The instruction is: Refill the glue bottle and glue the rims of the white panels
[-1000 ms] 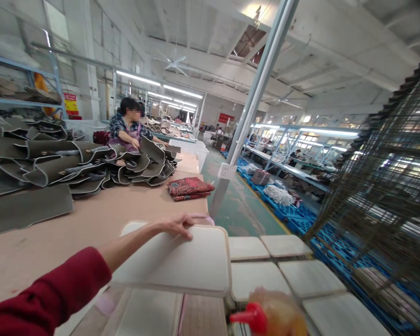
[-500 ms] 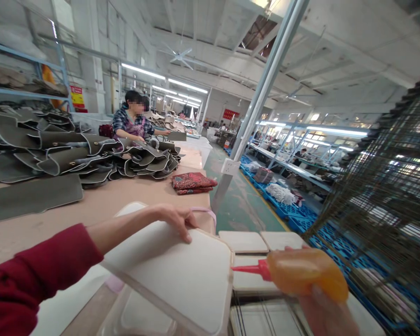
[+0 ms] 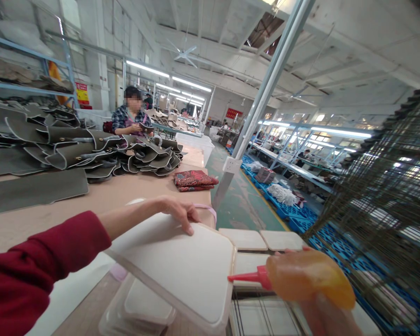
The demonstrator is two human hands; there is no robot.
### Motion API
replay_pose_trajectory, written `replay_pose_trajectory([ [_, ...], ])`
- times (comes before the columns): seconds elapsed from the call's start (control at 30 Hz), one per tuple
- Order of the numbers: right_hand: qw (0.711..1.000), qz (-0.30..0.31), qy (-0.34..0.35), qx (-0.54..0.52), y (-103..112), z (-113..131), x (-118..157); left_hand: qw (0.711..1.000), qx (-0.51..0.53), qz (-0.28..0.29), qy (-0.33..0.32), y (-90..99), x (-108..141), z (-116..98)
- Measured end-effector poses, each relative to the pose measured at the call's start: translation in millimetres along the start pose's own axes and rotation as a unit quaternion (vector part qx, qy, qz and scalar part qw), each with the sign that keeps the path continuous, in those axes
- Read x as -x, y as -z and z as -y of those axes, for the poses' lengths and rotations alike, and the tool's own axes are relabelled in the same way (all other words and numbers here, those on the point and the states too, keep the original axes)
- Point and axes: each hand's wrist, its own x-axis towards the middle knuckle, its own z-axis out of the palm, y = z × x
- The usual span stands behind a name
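Note:
My left hand point(image 3: 180, 213) grips the far edge of a white panel point(image 3: 182, 266) with rounded corners, thumb on top and fingers around the rim. The panel is tilted above the table. In my right hand point(image 3: 327, 308) lies a squeeze bottle point(image 3: 308, 276) of amber liquid, probably glue, held on its side. Its red nozzle point(image 3: 245, 277) points left, with the tip at the panel's right edge. Below the held panel sit similar stacked pieces point(image 3: 145, 303). More white panels point(image 3: 243, 239) lie on a rack at the right, partly covered by the bottle and hand.
Grey-brown cut pieces with pale edges point(image 3: 70, 149) are heaped on the table point(image 3: 140, 186) at the left. A folded red patterned cloth point(image 3: 194, 180) lies near the table's edge. A metal post point(image 3: 227, 179) rises beside it. Across the heap sits a co-worker point(image 3: 131, 116).
The nozzle tip has slid down along the panel's right edge, toward me. My left hand still holds the panel. The co-worker's hands have drawn together around a dark piece.

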Motion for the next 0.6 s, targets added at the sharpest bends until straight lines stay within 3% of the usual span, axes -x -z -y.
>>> replay_pose_trajectory([
  [0.17, 1.000, -0.003, 0.010, -0.004, -7.9, 6.1, 3.6, 1.000, 0.015, 0.005, 0.002, -1.3, 2.3, -2.5],
  [0.33, 0.999, 0.005, 0.039, 0.003, -14.5, 11.2, 4.9, 0.998, 0.051, 0.016, 0.018, 2.2, 0.4, 8.4],
  [0.6, 1.000, 0.009, 0.013, 0.009, -16.5, 7.8, 10.3, 0.998, 0.062, 0.008, 0.016, 3.9, 1.5, 13.1],
])
